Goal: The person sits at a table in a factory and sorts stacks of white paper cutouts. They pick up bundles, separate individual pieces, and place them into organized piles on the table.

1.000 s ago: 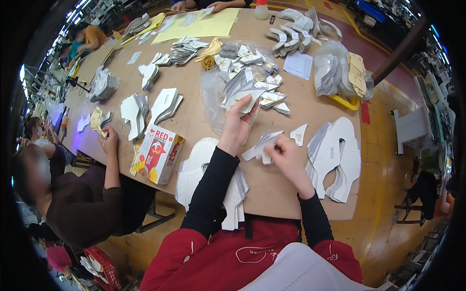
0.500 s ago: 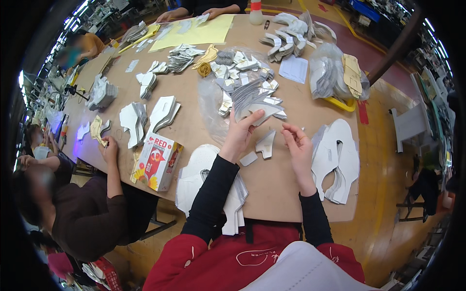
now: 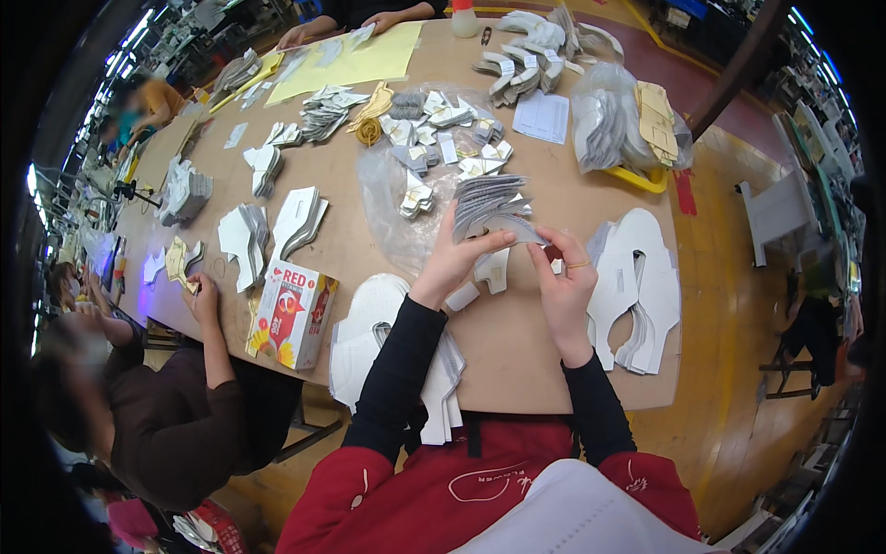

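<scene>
My left hand (image 3: 449,263) is closed round a fanned stack of thin grey-and-white cut pieces (image 3: 494,198), its thumb along the near edge. My right hand (image 3: 565,288), with a ring on one finger, pinches the lower right edge of that stack. Both hands hold it above the table. Just beneath lie a small white cut piece (image 3: 495,268), partly hidden by the hands, and a small white rectangle (image 3: 462,296). Large white curved cut pieces lie in one stack (image 3: 635,291) right of my right hand and another (image 3: 365,342) partly under my left forearm.
A clear plastic sheet (image 3: 383,208) bears several small bundles. A white-and-red box (image 3: 293,314) stands at the left. Farther off are a yellow tray (image 3: 637,177), a yellow sheet (image 3: 355,65) and more stacks. A co-worker (image 3: 175,406) sits at the left; another person's hands work at the far edge.
My right hand has moved left and up to the stack, where it now grips the edge. The stack has turned and come nearer my right hand. The view has shifted slightly.
</scene>
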Motion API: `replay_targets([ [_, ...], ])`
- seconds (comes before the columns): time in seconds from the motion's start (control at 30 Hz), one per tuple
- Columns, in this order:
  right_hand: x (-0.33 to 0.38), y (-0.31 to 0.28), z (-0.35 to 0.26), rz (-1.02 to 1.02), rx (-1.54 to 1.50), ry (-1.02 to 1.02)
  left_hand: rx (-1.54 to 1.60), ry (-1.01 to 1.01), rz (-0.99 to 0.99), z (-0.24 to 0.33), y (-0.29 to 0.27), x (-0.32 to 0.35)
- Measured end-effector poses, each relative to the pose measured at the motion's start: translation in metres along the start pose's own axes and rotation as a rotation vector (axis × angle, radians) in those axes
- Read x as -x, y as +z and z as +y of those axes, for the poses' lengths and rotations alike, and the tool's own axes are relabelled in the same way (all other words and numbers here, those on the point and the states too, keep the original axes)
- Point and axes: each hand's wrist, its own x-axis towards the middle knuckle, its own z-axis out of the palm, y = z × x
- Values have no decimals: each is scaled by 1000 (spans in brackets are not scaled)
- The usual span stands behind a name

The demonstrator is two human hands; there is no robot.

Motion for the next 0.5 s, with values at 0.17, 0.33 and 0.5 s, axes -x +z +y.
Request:
replay_targets([
  [0.17, 1, 2, -2, -15, 43, -24, 17, -67, 23, -2, -3, 1],
  [0.33, 2, 8, 5, 36, -122, 109, -8, -112, 36, -5, -4, 0],
  [0.5, 1, 3, 13, -25, -156, 81, 62, -165, 17, -2, -4, -1],
])
